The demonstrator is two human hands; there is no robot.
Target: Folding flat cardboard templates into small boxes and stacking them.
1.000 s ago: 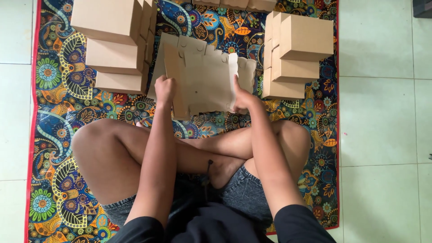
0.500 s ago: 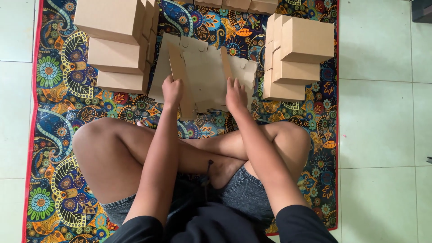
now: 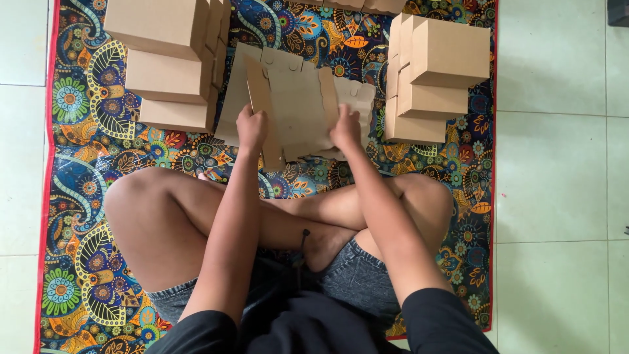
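While the person is sitting cross-legged on a patterned floral mat point(image 3: 85, 190), both arms are reaching forward to a flat, unfolded cardboard box blank point(image 3: 298, 108) that is lying on the mat just ahead of the crossed shins. Starting at the left, a stack of folded brown cardboard boxes point(image 3: 167, 62) is standing on the mat, its nearest edge just beside the blank's left margin. Next comes the left hand point(image 3: 251, 128), which is curling over the blank's left side flap point(image 3: 262, 105); the fingers are closed around that flap's edge and are gripping it, with the flap standing tilted up from the sheet rather than lying flat. Between the two hands, the blank's middle panel is lying flat and bare, with notched tabs showing along its far edge. To the right, the right hand point(image 3: 346, 128) is resting on the opposite flap point(image 3: 329, 98), fingers bent and pressing against it, so this hand too is clasping the cardboard rather than hanging loose; exactly how far the fingers wrap under the flap cannot be told from above. Further right, a second stack of folded boxes point(image 3: 436, 69) is sitting near the blank's right edge. Pale floor tiles point(image 3: 557, 177) are bordering the mat beyond.
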